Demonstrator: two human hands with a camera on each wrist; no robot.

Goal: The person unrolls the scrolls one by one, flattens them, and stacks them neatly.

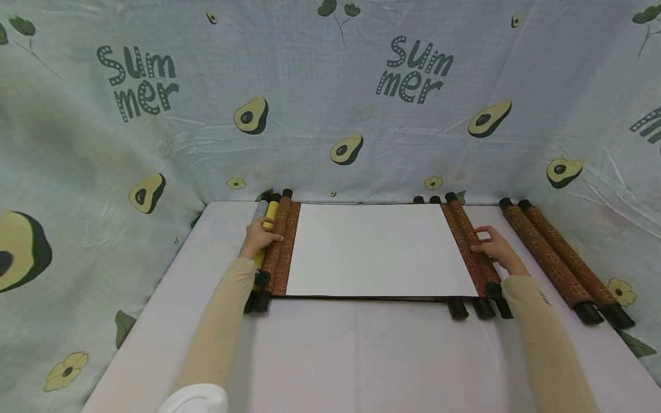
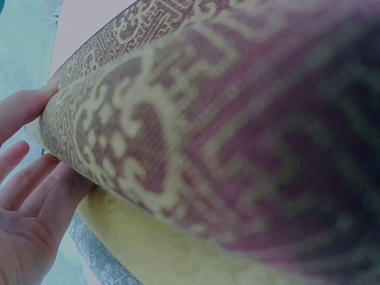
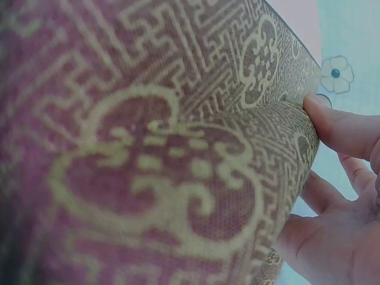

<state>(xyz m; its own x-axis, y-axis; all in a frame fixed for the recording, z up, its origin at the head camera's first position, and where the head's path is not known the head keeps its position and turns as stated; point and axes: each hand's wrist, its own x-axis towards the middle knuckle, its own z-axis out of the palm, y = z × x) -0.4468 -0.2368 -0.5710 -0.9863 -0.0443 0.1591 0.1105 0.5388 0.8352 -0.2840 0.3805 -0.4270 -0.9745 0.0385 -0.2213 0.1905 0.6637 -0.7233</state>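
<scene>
A hanging scroll with a blank white sheet (image 1: 377,252) and patterned reddish-brown borders lies partly unrolled across the table. At its left roll (image 1: 271,265), my left hand (image 1: 258,236) grips with the thumb on top; in the left wrist view the fingers (image 2: 52,190) sit against the lower side. My right hand (image 1: 497,251) holds the right roll (image 1: 463,222) likewise, thumb above and fingers below, as the right wrist view shows around the brown cloth (image 3: 178,154). Beside my left hand lie a yellow roll (image 1: 271,213) and a grey-blue roll (image 1: 260,210), partly covered by that hand.
Two rolled brown scrolls (image 1: 548,261) with black end knobs lie along the table's right side. More black knobs (image 1: 457,310) stick out from under the open scroll at right. A white table (image 1: 361,355) meets an avocado-printed cloth (image 1: 299,74) behind and at the sides.
</scene>
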